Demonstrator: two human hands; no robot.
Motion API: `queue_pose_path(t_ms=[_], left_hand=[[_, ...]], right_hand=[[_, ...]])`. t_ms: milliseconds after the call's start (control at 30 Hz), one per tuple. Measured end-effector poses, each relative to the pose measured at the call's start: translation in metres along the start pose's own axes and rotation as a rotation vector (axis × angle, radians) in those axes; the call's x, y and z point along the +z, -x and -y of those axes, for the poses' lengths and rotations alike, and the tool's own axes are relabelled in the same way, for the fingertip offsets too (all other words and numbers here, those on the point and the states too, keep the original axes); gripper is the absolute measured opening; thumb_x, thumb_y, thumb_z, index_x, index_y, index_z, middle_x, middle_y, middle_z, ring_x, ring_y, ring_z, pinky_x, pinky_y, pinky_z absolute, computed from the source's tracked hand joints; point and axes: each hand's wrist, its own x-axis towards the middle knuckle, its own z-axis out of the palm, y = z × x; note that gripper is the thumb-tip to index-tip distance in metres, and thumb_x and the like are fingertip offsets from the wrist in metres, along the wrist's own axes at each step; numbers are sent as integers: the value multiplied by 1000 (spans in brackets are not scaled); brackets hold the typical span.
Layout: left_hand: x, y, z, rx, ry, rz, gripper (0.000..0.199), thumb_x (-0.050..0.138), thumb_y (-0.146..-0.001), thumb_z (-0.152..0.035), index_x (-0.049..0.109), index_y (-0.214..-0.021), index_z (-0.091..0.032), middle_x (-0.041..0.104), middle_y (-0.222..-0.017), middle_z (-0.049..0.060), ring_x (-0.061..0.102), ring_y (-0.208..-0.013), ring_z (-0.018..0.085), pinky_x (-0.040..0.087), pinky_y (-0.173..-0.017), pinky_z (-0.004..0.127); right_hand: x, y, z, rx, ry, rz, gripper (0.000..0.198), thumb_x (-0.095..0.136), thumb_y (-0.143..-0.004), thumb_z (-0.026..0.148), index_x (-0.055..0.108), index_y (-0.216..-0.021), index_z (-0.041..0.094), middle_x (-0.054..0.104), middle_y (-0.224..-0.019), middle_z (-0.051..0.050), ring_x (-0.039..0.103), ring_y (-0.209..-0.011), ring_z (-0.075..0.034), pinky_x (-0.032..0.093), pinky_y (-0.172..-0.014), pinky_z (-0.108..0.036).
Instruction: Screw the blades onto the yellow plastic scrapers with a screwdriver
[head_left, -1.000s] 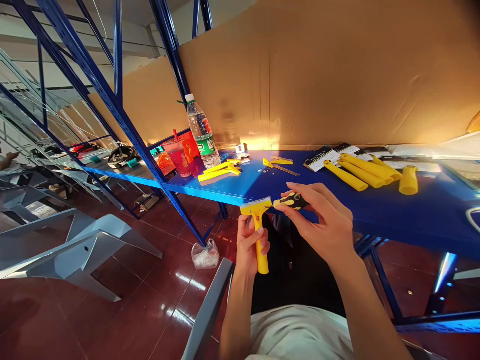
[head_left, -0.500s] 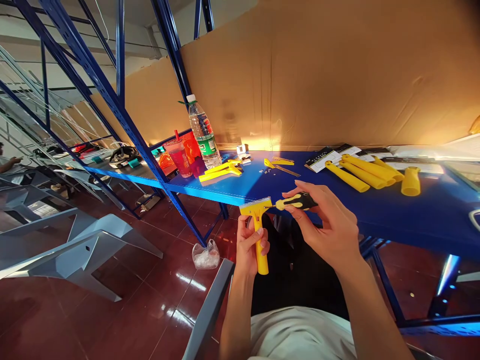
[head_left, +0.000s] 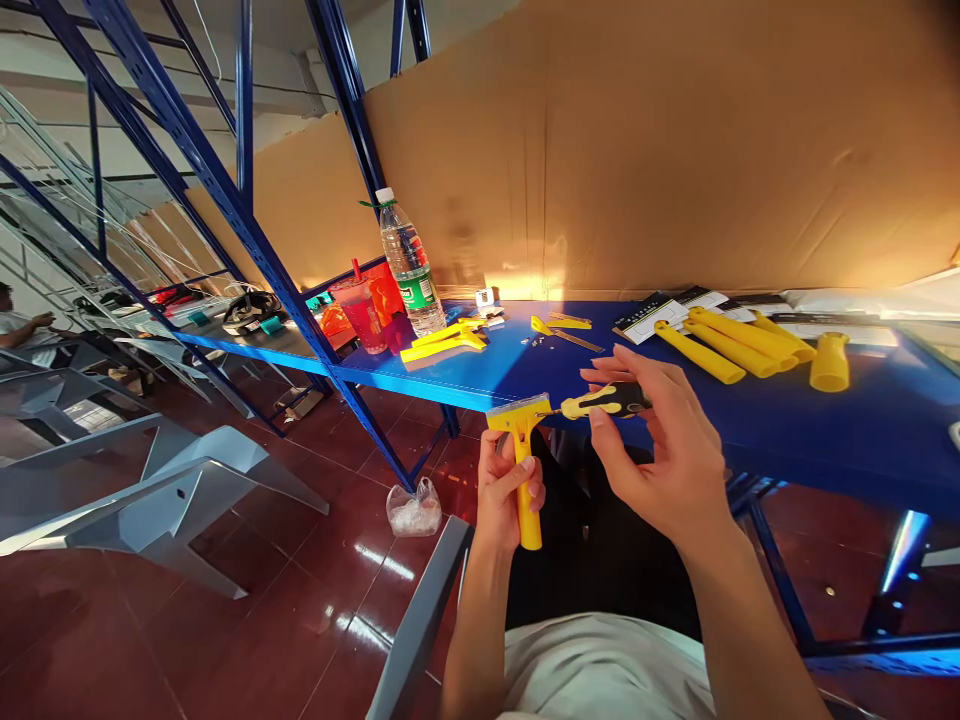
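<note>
My left hand [head_left: 506,485] is closed around the handle of a yellow scraper [head_left: 529,515], held upright with its wide head and metal blade edge at the top. My right hand [head_left: 667,450] has thumb and fingers on a black and yellow screwdriver [head_left: 604,402]. The screwdriver lies nearly level, its tip at the right side of the scraper head, where a screw seems to sit. On the blue table [head_left: 495,375] behind lie small yellow scraper parts [head_left: 570,321], a thin metal strip [head_left: 580,342] and several tiny screws [head_left: 536,342].
Yellow handles [head_left: 701,355] rest on printed cards [head_left: 649,318] at the right. A water bottle [head_left: 411,265], a red cup [head_left: 365,315] and more yellow pieces [head_left: 444,343] stand or lie at the left. Grey chairs [head_left: 180,500] and a plastic bag [head_left: 414,508] are on the floor.
Both hands, with the scraper and screwdriver, appear slightly farther right as the view shifts a little. My right fingers have shifted and straightened somewhat on the screwdriver handle.
</note>
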Motion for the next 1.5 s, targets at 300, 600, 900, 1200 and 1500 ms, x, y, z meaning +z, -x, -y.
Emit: queue_pose_path(t_ms=[300,600,900,1200,1500], left_hand=[[0,0,-1,6,6,-14,64,99,-76,-25,48,-114,-31,65,-107,-5,49,-54,3,33,-40,15],[-2,0,0,16,9,-2,60,98,-78,-24,50,-114,-31,64,-106,-6,49,-54,2,33,-40,15],[-4,-5,0,38,59,-46,61,97,-79,-21,53,-120,-32,63,-114,-3,50,-60,3,35,-42,14],[-9,-5,-2,68,67,-19,54,93,-84,-20,57,-123,-33,62,-122,-1,50,-63,3,37,-44,14],[-9,-6,-2,41,47,-16,54,93,-83,-23,59,-123,-33,64,-125,1,50,-64,5,32,-43,14]], right_hand=[[-1,9,-1,14,-38,15,72,72,-103,12,54,-169,35,80,-129,-9,81,-114,-29,73,-97,-51],[1,6,0,-2,-55,2,72,74,-100,6,60,-165,34,80,-127,-8,81,-109,-27,73,-95,-48],[5,9,-2,-42,-58,3,70,78,-96,1,67,-157,34,82,-127,-6,81,-114,-26,72,-98,-45],[6,12,-2,78,-124,-62,63,82,-96,7,70,-152,34,81,-126,-7,82,-116,-29,73,-91,-46],[6,12,-6,121,-113,-71,56,83,-97,11,71,-147,34,81,-124,-7,82,-115,-29,73,-88,-44]])
